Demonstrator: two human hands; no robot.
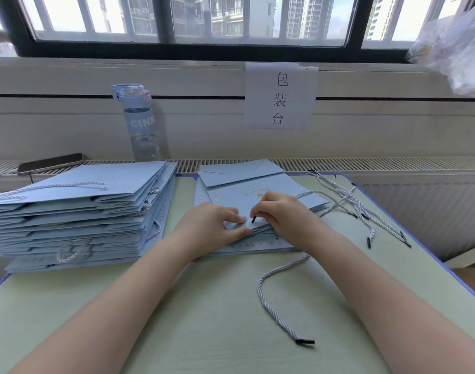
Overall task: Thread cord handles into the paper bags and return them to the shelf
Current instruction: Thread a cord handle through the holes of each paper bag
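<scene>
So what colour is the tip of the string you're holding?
Black tip, on a white-and-grey twisted cord; clearest in head view.

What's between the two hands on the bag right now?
Head view: the black cord tip, pinched by the right hand, above the paper bag, near the left hand.

Barred window (pixel 231 20) at 12, daylight, tower blocks outside. Cream wall (pixel 69 125) below with paper sign (pixel 281 95) at 1. Vent grille (pixel 366 163) behind green table (pixel 204 319) at 6.

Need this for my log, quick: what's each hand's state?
Left hand: pinches the edge of the paper bag.
Right hand: pinches the black tip of the cord.
</scene>
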